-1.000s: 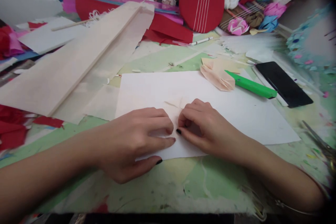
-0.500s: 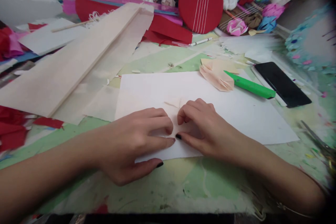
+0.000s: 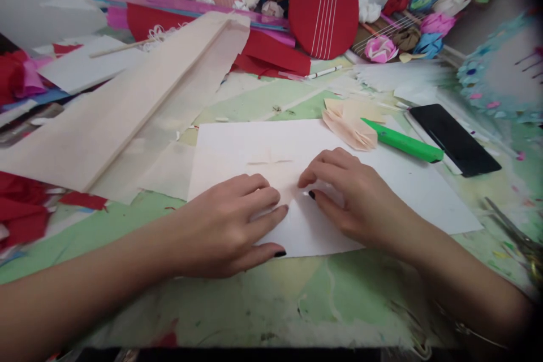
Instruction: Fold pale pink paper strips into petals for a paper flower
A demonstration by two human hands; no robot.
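Observation:
A small pale cream piece of thin paper (image 3: pixel 271 169) lies on the white sheet (image 3: pixel 224 141), with a raised fold along its far edge. My left hand (image 3: pixel 237 226) rests on the near left part of the sheet, fingers stretched and slightly apart, partly covering the cream piece. Just right of that piece is my right hand (image 3: pixel 352 198), its fingers bent and a small gap between thumb and index tip. Nothing shows in either hand. Beyond my right hand, a folded peach paper bundle (image 3: pixel 350 127) touches a green box cutter (image 3: pixel 403 140).
A black phone (image 3: pixel 456 138) lies right of the sheet, with scissors (image 3: pixel 513 232) nearer me. Long cream paper (image 3: pixel 139 102) spreads across the left. At the back stand a red paper oval with strings (image 3: pixel 323 8) and several paper flowers (image 3: pixel 382 48).
My hands have moved apart, the right one shifting right and slightly away from me. The cream piece now lies straighter and more of it shows.

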